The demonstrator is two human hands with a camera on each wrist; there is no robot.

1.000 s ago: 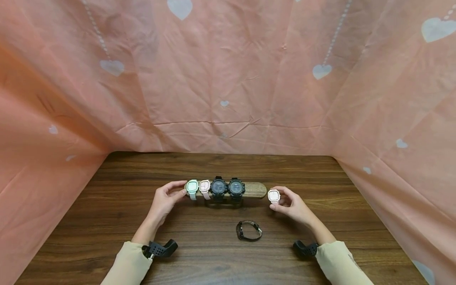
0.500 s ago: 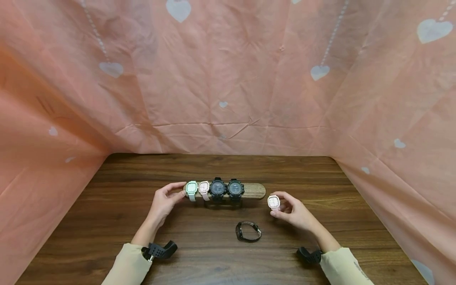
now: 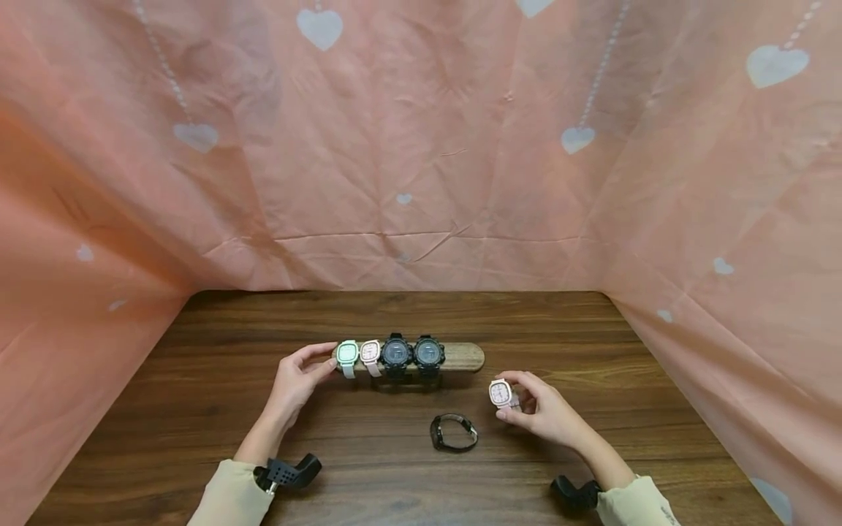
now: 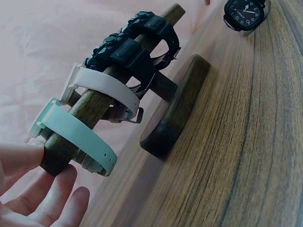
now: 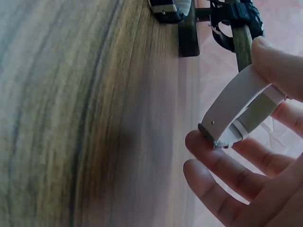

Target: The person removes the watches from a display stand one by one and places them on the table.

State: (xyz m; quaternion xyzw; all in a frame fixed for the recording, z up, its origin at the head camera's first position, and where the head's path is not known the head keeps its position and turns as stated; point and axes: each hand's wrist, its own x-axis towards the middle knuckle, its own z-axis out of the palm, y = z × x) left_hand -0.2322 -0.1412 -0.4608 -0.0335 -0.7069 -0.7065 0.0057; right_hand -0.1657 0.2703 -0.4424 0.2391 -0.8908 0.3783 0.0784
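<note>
A wooden watch stand (image 3: 465,357) carries a mint green watch (image 3: 347,353), a pale pink watch (image 3: 371,352) and two black digital watches (image 3: 396,353) side by side. My left hand (image 3: 296,378) grips the stand's left end, thumb and fingers on the bar's tip beside the mint strap (image 4: 80,135). Off the stand's right end, my right hand (image 3: 542,409) holds another pale pink watch (image 3: 501,393) between thumb and fingers. Its buckled band (image 5: 236,101) forms a closed loop in the right wrist view, with fingertips at the buckle.
A black watch (image 3: 454,432) with a closed strap lies on its side on the wooden table (image 3: 368,475), in front of the stand. A pink curtain (image 3: 408,146) with white hearts surrounds the table at the back and sides. Each wrist wears a black camera mount (image 3: 292,472).
My right hand has drawn the pink watch toward me, away from the stand's right end, and the watch has tilted slightly. The left hand keeps its grip. The head view has shifted slightly.
</note>
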